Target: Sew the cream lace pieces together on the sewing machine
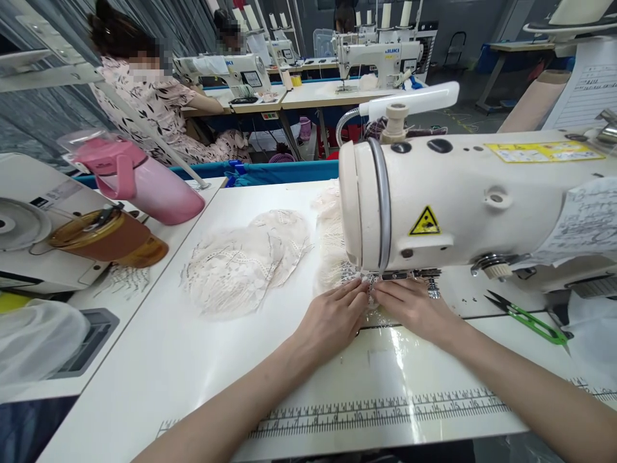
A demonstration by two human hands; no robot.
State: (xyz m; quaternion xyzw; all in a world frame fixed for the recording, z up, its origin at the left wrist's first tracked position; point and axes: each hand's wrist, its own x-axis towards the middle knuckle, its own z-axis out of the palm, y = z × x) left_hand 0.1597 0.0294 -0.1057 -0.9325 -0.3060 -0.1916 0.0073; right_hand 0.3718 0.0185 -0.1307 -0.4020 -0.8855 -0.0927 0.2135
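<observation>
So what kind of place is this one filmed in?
Probably a garment sewing workshop: a large sewing machine stands right in front of the camera wearer, another machine marked JUKI shows behind it, and pale lacy fabric pieces lie to its left.

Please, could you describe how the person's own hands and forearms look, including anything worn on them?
The left hand and right hand wear no gloves. The left forearm and right forearm are slim and uncovered, with no sleeve in view. No watch or bracelet shows; small rings cannot be ruled out.
</observation>
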